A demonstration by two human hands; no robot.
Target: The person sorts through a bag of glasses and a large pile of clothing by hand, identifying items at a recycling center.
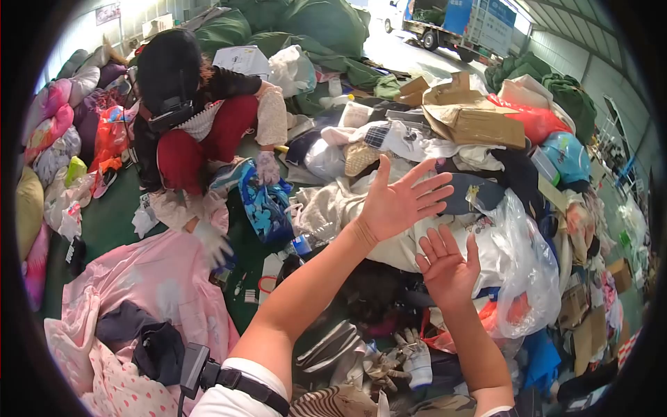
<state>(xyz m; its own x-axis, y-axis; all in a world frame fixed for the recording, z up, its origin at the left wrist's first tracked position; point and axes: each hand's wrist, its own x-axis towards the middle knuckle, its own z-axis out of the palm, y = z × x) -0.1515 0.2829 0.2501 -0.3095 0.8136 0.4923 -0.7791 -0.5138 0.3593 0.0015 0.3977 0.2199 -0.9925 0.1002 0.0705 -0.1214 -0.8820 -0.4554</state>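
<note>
My left hand (406, 198) is stretched out over the pile, palm up, fingers spread, holding nothing. Lower and to its right, my right hand (450, 267) also lies palm up with its fingers apart and nothing in it. Behind both hands is a heap of clothes and white cloth (396, 243). A clear plastic bag (524, 267) sits just right of my right hand. Between my forearms, work gloves (417, 358) lie among striped cloth (330, 347) and dark fabric.
At the left a person (201, 132) in gloves crouches beside a pink sheet (153, 278) and a blue patterned bag (267, 208). Cardboard (472, 115) and a red bag (535, 121) top the heap. Green sacks (313, 28) and a truck (458, 28) stand behind.
</note>
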